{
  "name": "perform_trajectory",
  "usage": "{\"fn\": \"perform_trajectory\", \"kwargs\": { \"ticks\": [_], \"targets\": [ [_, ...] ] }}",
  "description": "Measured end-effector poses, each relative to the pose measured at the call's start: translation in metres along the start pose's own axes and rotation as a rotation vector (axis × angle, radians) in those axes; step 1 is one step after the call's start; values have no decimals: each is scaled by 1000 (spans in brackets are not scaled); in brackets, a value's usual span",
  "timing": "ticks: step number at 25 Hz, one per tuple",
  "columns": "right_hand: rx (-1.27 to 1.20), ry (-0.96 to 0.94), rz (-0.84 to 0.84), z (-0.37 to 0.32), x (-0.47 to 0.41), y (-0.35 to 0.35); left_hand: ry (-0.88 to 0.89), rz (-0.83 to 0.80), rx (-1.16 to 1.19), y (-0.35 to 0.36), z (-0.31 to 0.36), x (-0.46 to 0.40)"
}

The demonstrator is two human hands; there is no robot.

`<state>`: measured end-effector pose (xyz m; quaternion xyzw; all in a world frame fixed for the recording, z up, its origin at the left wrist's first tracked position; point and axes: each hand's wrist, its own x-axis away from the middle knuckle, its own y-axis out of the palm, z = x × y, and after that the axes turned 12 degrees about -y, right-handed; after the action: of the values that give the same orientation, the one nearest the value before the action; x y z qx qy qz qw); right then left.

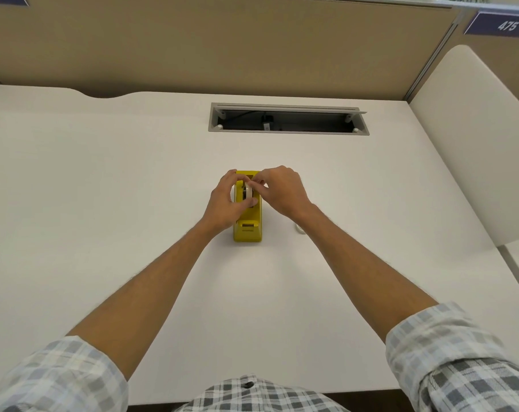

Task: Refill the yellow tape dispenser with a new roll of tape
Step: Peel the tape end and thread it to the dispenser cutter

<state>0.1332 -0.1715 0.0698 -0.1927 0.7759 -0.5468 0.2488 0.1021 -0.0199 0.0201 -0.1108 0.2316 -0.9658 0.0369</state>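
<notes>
Sitting mid-desk [103, 173], smooth and white, the glossy yellow tape dispenser [248, 230] is carrying a pale roll of tape [248, 193] in its cradle. I am cupping my left hand [227, 200] around the roll, while my right hand [282, 190] is pinching at its top. A blue sign [503, 24] is reading 475.

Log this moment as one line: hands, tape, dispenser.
left hand: grip on tape roll | right hand: pinching roll top | yellow dispenser: upright on desk | roll: in cradle
</notes>
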Motion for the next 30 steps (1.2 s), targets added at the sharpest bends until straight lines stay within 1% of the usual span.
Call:
{"fn": "perform_trajectory", "kwargs": {
  "ticks": [3, 8, 13, 20, 23, 25, 30],
  "targets": [
    [-36, 5, 37, 3, 3, 2, 6, 15, 61, 5, 1, 3],
    [-63, 15, 61, 4, 6, 5, -71, 19, 44, 12, 0, 5],
    [-43, 24, 28, 3, 2, 4, -75, 16, 105, 12, -4, 6],
    [-102, 66, 12, 4, -4, -4, -95, 15, 152, 12, -3, 8],
    [-102, 74, 10, 4, -5, -4, -133, 11, 241, 8, 1, 5],
    [-94, 65, 4, 4, -5, -5, -128, 3, 292, 4, 2, 3],
    [-72, 52, -3, 3, -7, -5, -102, -4, 279, 2, 2, 6]
  ]
}}
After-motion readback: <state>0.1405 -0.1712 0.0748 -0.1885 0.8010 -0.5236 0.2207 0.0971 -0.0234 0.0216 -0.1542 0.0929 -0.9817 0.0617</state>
